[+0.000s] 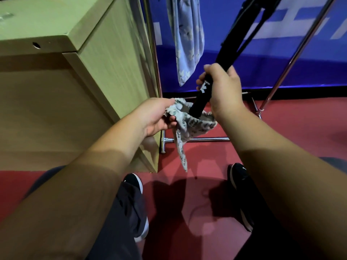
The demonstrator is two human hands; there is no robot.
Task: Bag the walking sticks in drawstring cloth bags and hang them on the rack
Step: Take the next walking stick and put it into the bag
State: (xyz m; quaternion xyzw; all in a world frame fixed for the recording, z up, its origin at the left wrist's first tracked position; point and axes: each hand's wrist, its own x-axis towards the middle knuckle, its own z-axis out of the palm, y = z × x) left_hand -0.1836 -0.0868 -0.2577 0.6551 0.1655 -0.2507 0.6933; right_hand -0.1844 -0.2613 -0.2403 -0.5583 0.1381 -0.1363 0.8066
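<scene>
Black walking stick (230, 51): long axis slants from upper right down to its lower end, just inside the mouth of the patterned cloth bag (195, 125). Your right hand (223, 89) is clenched round the shaft directly above that mouth. Your left hand (155, 115) pinches the bag's rim, left of the stick.

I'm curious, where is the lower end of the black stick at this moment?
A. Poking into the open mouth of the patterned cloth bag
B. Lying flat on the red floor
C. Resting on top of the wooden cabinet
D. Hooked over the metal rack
A: the right hand grips the black stick, and its lower end dips into the patterned cloth bag, whose mouth the left hand holds.
</scene>
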